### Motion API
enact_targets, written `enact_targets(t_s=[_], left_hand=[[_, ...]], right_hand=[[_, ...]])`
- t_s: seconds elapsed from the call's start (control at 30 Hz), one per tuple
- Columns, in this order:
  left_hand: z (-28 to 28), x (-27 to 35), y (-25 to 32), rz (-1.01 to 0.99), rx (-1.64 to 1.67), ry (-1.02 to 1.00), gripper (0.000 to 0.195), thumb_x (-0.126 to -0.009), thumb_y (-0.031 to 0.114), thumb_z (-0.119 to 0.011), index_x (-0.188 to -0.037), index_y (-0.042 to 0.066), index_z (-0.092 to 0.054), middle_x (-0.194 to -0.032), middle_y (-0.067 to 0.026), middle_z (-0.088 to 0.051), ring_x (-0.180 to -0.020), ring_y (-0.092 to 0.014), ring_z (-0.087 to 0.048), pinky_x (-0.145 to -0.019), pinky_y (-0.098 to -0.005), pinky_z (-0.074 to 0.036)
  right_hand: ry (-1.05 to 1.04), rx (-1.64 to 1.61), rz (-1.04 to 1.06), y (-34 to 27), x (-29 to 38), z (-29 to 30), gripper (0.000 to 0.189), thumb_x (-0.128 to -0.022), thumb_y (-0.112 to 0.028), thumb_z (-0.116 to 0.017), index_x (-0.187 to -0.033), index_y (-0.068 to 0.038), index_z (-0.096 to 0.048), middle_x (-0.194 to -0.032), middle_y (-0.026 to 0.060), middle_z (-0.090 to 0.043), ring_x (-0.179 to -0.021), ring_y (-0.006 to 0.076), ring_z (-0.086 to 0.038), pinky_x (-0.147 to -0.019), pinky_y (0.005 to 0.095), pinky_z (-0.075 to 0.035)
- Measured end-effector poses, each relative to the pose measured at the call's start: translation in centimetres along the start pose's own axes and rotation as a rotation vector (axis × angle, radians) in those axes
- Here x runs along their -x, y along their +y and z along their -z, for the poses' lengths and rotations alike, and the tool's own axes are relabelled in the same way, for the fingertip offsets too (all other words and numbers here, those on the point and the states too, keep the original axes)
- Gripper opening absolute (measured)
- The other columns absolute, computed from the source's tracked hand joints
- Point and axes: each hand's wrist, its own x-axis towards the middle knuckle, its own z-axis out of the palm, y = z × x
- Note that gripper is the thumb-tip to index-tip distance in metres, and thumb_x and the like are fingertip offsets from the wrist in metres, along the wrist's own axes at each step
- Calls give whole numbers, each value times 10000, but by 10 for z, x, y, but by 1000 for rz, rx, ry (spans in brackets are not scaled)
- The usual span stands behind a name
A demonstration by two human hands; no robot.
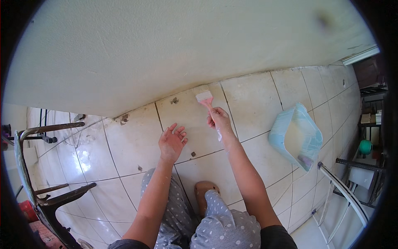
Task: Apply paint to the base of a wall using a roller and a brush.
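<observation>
My right hand [220,119] is closed around the handle of a paintbrush [205,97] with a pink handle and pale bristles. The bristles point at the base of the light painted wall [186,43], near where it meets the tiled floor; whether they touch it I cannot tell. White smears of paint mark my right wrist. To the left, my left hand [172,140] is held palm up over the tiles, fingers apart and empty. On the right stands a light blue plastic container [278,133] with pale liquid inside and a purplish thing at its near inner corner.
A worn metal-framed chair [26,168] is at the left, with a red object [28,211] and a pink basket [46,235] below it. A white metal frame [345,190] and dark shelving [362,163] stand at the right. My brown clog [202,199] rests on the tiled floor [255,105].
</observation>
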Motion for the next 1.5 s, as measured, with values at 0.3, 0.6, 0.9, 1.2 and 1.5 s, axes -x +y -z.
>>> enact_targets(t_s=[0.3, 0.6, 0.9, 1.2, 1.5], left_hand=[[4, -5, 3, -15, 7, -23, 486, -888, 404, -456, -1253, 84, -432, -1092, -106, -560, -925, -235, -514, -817, -387, -395], [4, -6, 3, -26, -4, -21, 474, -894, 399, -444, -1250, 86, -428, -1075, -94, -555, -904, -224, -508, -812, -375, -397], [2, -6, 3, -15, -30, -9, 471, -893, 398, -453, -1247, 88, -433, -1068, -88, -557, -897, -220, -511, -803, -369, -401], [5, -9, 4, -9, -18, -8, 441, -881, 381, -439, -1229, 112, -468, -1066, -79, -570, -895, -200, -535, -798, -348, -411], [3, -11, 3, 6, 0, 22, 420, -898, 374, -437, -1217, 103, -467, -1051, -85, -571, -885, -214, -524, -797, -363, -404]], right_hand=[[18, 30, 30, -31, 3, -13, 176, -936, -199, -516, -818, -71, -543, -612, 15, -559, -497, 86, -494, -465, 231, -370], [11, 109, -91, -63, 70, -10, 205, -916, -297, -538, -862, -101, -568, -607, 0, -565, -492, 83, -495, -473, 239, -375], [31, 96, -121, -42, 38, -22, 183, -920, -263, -528, -844, -98, -545, -607, 2, -557, -485, 83, -487, -455, 226, -346], [-25, 70, -125, -41, 21, -38, 182, -922, -263, -513, -833, -105, -533, -614, 1, -552, -483, 82, -482, -436, 221, -303], [-2, 94, -117, -46, 5, -56, 207, -914, -270, -524, -785, -109, -513, -603, 4, -540, -480, 84, -475, -447, 237, -317]])
